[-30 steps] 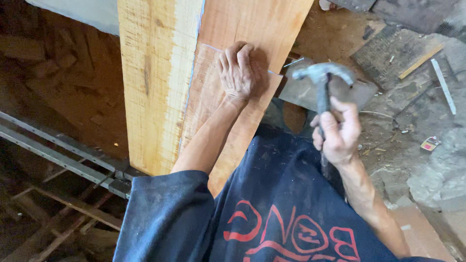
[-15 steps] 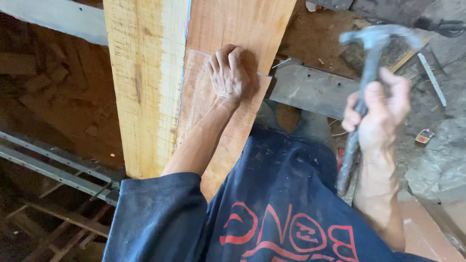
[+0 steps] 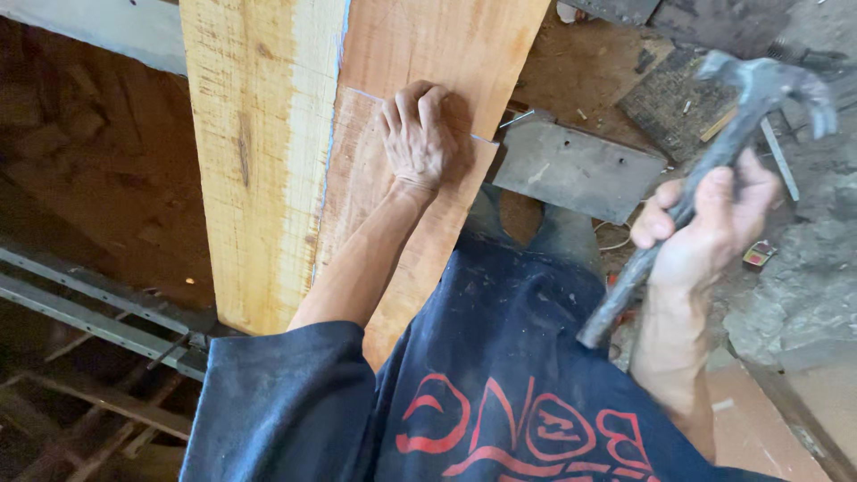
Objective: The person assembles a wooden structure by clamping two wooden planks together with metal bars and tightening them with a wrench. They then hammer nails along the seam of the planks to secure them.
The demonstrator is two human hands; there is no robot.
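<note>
1. The right hand (image 3: pixel 705 232) is wrapped tight round a raised hammer (image 3: pixel 714 161).
2. The left hand (image 3: pixel 415 138) presses flat, fingers together, on the reddish board (image 3: pixel 420 54).
3. A crooked swing could smash those fingers.

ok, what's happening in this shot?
A person works over timber. The left hand presses flat on a reddish board at a pale line, beside a thick pale beam. The right hand grips a claw hammer by its handle, raised off to the side, clear of the wood.
</note>
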